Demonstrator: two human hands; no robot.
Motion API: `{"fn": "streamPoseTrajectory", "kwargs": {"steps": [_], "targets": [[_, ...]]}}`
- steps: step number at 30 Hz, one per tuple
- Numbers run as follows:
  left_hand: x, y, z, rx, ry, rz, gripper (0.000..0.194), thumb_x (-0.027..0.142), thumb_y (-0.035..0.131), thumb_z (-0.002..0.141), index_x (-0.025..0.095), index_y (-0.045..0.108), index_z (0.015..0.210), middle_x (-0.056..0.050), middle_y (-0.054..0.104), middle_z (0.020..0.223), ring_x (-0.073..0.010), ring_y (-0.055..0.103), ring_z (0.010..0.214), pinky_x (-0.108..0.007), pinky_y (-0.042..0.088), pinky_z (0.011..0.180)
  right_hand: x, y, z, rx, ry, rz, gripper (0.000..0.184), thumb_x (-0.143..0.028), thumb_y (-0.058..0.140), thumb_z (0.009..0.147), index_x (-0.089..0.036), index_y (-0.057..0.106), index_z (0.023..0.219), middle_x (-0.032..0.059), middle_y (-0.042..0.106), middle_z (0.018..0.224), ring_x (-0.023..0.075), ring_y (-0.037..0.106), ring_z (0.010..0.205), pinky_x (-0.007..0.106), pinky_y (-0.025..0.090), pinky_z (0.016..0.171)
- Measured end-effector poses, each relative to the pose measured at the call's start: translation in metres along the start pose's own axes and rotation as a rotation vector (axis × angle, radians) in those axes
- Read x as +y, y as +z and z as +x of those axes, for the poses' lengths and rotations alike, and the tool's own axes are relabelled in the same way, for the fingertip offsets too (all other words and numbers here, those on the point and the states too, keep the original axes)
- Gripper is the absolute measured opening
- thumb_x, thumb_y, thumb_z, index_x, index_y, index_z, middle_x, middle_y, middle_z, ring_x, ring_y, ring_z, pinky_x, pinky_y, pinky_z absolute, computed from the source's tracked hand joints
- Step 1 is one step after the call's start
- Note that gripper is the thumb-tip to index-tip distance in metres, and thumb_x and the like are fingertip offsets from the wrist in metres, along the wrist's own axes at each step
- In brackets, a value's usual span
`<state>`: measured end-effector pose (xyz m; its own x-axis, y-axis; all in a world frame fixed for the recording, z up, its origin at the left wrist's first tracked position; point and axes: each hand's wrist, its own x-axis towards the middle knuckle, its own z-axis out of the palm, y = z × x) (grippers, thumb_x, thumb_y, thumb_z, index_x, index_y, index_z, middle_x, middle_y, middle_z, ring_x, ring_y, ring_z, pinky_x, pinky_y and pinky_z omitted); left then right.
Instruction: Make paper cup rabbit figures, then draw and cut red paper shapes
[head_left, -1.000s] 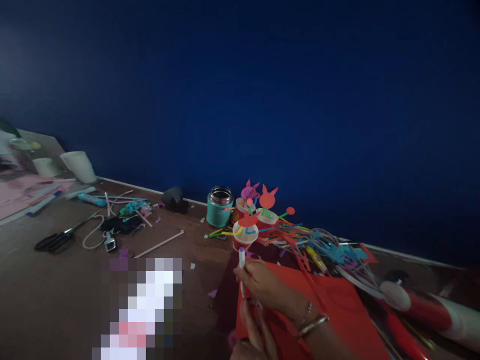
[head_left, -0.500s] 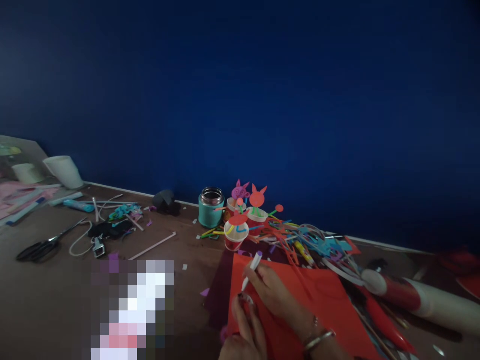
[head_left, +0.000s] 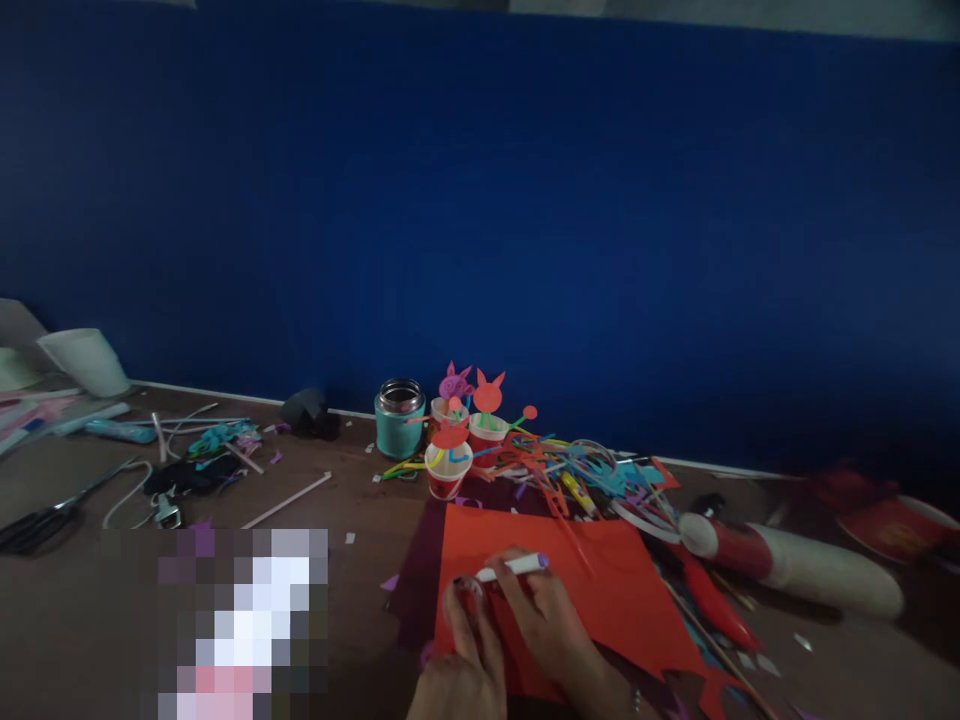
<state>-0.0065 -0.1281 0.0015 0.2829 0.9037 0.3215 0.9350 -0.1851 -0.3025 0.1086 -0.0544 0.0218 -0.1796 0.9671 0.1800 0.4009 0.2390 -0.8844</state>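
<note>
A white marker with a purple end (head_left: 525,566) is held in my right hand (head_left: 551,620), its tip end close to my left fingertips. My left hand (head_left: 469,655) has its fingers stretched forward, pressing a small pale round object (head_left: 471,586) against a red sheet of paper (head_left: 600,570). The fingers partly cover this object, so its kind is unclear. Beneath the red sheet, a dark purple sheet (head_left: 420,575) shows at the left.
Paper cups (head_left: 448,472) with animal-shaped cutouts stand behind the sheet, beside a teal jar (head_left: 400,425). Coloured strips and pipe cleaners (head_left: 600,470) lie right of them. A white and red roll (head_left: 810,570) lies far right; scissors (head_left: 45,525) lie left.
The marker has tipped from steep to nearly flat, its purple end now pointing right. My left fingers still press on the round object. The whole view has shifted slightly.
</note>
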Motion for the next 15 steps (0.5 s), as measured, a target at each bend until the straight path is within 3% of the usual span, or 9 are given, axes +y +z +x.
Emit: {"fn": "streamPoseTrajectory", "kwargs": {"steps": [3, 15], "targets": [[-0.003, -0.002, 0.001, 0.003, 0.026, 0.004, 0.045, 0.005, 0.050, 0.072, 0.013, 0.063, 0.115, -0.029, 0.064, 0.106, -0.0137, 0.057, 0.036, -0.024, 0.048, 0.037, 0.006, 0.000, -0.007, -0.057, -0.033, 0.016, 0.035, -0.043, 0.041, 0.090, -0.018, 0.065, 0.082, 0.0117, 0.068, 0.085, 0.0221, 0.064, 0.084, 0.035, 0.050, 0.079], [-0.010, -0.004, 0.003, -0.056, 0.091, 0.004, 0.046, 0.006, 0.053, 0.074, 0.012, 0.059, 0.119, -0.030, 0.060, 0.113, -0.0134, 0.059, 0.038, -0.023, 0.050, 0.037, 0.008, 0.000, -0.032, 0.018, 0.002, 0.079, 0.029, -0.041, 0.043, 0.090, -0.023, 0.065, 0.087, 0.0091, 0.068, 0.090, 0.0210, 0.063, 0.087, 0.036, 0.050, 0.083]]}}
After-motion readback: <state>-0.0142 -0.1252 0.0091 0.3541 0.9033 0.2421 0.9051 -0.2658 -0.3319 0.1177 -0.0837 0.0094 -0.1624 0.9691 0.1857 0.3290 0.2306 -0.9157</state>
